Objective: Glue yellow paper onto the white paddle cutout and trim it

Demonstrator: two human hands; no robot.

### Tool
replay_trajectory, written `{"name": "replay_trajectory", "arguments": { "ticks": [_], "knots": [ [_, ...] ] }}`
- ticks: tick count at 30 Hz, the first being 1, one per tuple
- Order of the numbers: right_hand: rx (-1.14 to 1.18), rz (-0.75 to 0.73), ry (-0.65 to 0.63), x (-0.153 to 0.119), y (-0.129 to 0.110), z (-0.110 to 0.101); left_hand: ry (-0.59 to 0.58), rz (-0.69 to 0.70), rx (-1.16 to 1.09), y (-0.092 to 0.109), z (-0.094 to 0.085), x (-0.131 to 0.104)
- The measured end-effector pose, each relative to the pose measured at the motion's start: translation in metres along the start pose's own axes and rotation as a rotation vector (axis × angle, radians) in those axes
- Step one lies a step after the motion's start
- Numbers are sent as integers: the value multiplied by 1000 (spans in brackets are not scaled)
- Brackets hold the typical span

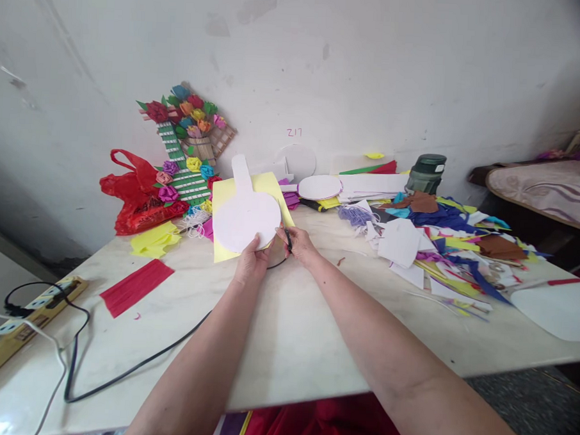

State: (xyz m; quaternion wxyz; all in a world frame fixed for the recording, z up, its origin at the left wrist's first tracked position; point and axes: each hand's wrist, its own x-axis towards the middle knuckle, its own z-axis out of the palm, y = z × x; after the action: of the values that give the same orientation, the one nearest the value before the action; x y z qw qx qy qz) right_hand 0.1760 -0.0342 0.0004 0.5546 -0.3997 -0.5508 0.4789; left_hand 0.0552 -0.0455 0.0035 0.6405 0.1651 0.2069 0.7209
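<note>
A person's left grip [253, 261] pinches the near edge of a white paddle-shaped cutout [248, 217], thumb on top; the round part sits just beyond this grip, its narrow end pointing away. Under the cutout is a yellow sheet [220, 251]. The right grip [298, 245], just beside the left, is closed around a small black-handled tool [289, 241] near the sheet's right edge. On the counter [313, 347], a red paper strip [137, 288] lies left of both grips; coloured scraps [500, 247] are heaped well to their right.

White cutout [247, 220] over yellow sheet [266, 182] in left grip [253, 261]
</note>
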Motion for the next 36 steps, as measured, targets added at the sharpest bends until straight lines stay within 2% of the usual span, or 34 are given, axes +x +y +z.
{"name": "replay_trajectory", "arguments": {
  "ticks": [8, 25, 36],
  "knots": [
    [-59, -38, 15, 4, 3, -1, 45, 15, 34, 3, 3, -2],
    [-59, -33, 20, 4, 3, -1, 49, 26, 31, 5, 2, -2],
    [23, 54, -9, -2, -4, -4, 44, 22, 24, 5, 2, -2]
  ]
}}
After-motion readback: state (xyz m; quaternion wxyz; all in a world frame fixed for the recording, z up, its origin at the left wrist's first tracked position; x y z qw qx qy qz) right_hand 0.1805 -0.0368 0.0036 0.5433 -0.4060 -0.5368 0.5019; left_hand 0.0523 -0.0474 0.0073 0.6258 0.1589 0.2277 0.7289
